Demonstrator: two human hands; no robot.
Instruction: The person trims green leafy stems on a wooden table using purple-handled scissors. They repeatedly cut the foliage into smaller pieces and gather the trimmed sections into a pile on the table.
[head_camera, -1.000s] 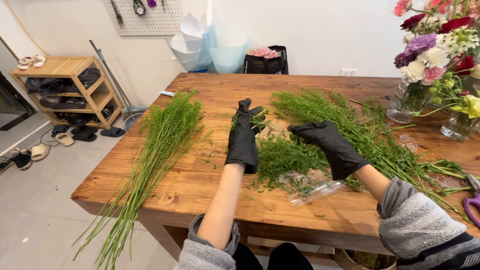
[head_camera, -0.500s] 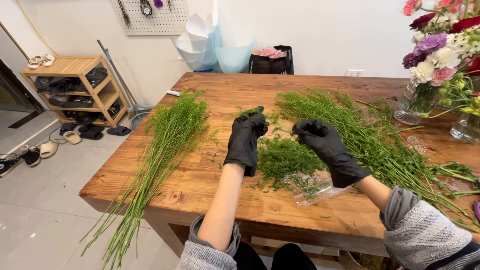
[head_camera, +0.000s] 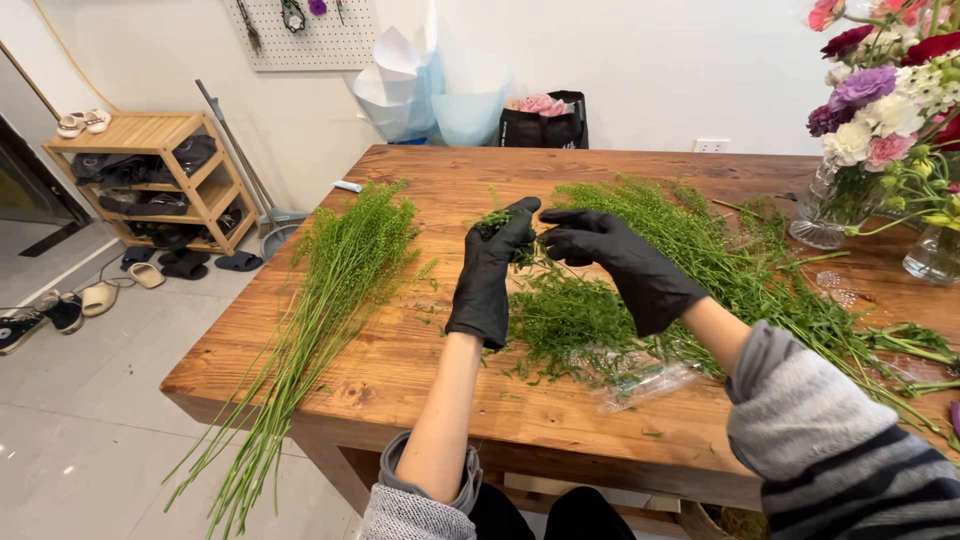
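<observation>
Both of my hands wear black gloves above a wooden table (head_camera: 420, 375). My left hand (head_camera: 487, 270) is raised and closed on a small green sprig (head_camera: 493, 219) that sticks out between its fingers. My right hand (head_camera: 615, 262) reaches across to the left hand, its fingertips touching the same sprig beside the left thumb. Under the hands lies a pile of green trimmings (head_camera: 565, 315). A long bundle of green stems (head_camera: 330, 290) lies to the left, its ends hanging over the table's front edge. A larger heap of green stems (head_camera: 730, 270) lies to the right.
Clear plastic wrap (head_camera: 635, 378) lies near the front edge. Glass vases of mixed flowers (head_camera: 880, 110) stand at the right. A wooden shoe rack (head_camera: 145, 180), shoes, a broom and rolled wrapping paper (head_camera: 415, 85) are at the back left by the wall.
My right hand has moved left and up to meet my left hand at the sprig. My left hand closed on the sprig and stayed raised. The view shifted slightly.
</observation>
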